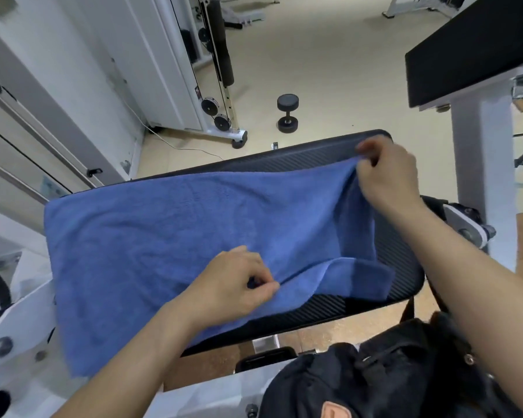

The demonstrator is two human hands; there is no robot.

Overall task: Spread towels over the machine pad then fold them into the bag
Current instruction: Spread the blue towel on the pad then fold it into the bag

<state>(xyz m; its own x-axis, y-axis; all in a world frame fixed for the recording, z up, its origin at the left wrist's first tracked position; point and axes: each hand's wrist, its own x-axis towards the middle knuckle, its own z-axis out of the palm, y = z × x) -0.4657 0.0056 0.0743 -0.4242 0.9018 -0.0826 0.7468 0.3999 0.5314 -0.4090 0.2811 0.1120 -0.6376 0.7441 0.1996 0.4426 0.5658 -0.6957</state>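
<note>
While both hands pinch it, towel (151, 236) covers pad (399, 267).

The blue towel (169, 236) covers most of the black pad (402, 267), hiding the pad's left end and middle. The black bag (390, 384) is cut off by the bottom edge, and the right forearm hides its right side. Left-hand fingers (263, 289) curl under, fingertips hidden against the towel fold.

Beige floor (329, 70) with a black dumbbell (288, 113) beside white gym machines (175, 70).
</note>
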